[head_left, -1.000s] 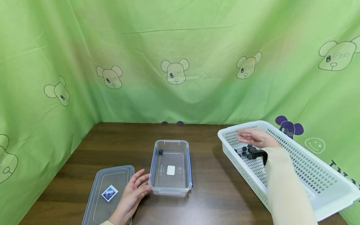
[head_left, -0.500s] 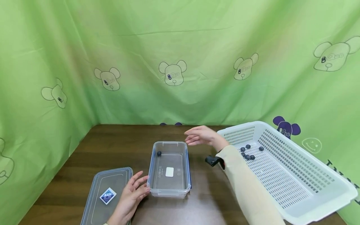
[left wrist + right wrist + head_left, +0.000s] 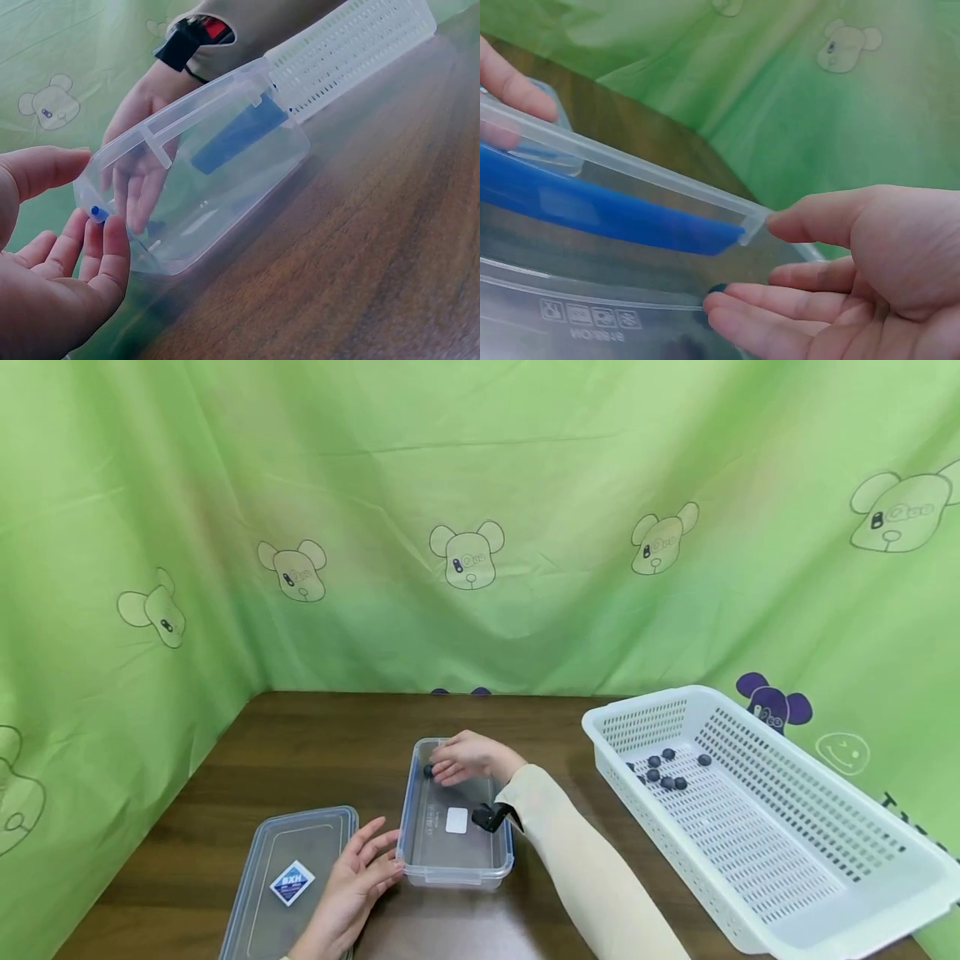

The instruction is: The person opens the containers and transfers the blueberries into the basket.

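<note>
A clear plastic food container [image 3: 450, 852] with blue side clasps stands without its lid on the table. My left hand [image 3: 352, 885] touches its left side near the front corner, thumb at the rim and fingertips by the clasp. My right hand [image 3: 472, 757] reaches over the container's back part, palm turned inward. In the right wrist view, the thumb stands apart from the extended fingers [image 3: 787, 300], and nothing shows between them. A small dark round ball, like a blueberry [image 3: 428, 771], lies in the back left corner right by those fingertips, partly hidden behind them in the right wrist view.
A white perforated basket [image 3: 802, 935] stands at the right with several dark balls [image 3: 654, 775] toward its back end. The container's clear lid [image 3: 292, 835] with a blue label lies at the left, partly under the left hand. A green curtain [image 3: 360, 635] hangs behind the table.
My right hand has moved left from inside the basket, across the table, to over the container. The left hand has stayed at the container's side.
</note>
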The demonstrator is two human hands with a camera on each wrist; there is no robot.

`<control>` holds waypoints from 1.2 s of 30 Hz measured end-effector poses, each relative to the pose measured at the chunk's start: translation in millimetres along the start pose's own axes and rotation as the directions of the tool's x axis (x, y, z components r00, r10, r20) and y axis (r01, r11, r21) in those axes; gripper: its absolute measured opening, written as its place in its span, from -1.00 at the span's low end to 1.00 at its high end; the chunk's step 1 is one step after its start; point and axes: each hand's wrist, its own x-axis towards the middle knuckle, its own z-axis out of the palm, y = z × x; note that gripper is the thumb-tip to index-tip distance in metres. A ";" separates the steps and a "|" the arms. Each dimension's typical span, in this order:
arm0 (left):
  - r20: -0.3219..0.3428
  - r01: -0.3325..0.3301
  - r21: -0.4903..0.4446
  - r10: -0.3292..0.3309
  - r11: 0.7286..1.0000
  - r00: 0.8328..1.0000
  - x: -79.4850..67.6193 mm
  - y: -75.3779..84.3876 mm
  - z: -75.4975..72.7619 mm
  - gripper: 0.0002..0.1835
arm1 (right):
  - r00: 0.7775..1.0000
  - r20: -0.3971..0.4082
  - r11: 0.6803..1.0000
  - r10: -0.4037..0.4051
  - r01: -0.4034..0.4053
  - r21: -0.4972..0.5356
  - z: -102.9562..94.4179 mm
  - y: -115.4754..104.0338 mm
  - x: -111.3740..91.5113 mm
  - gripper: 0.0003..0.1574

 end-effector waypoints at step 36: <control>0.002 -0.004 0.020 0.004 1.000 1.000 -0.7 -4.0 -0.4 -0.18 | 0.990 -0.137 0.992 0.042 -0.058 -0.113 33.6 15.2 9.5 -0.79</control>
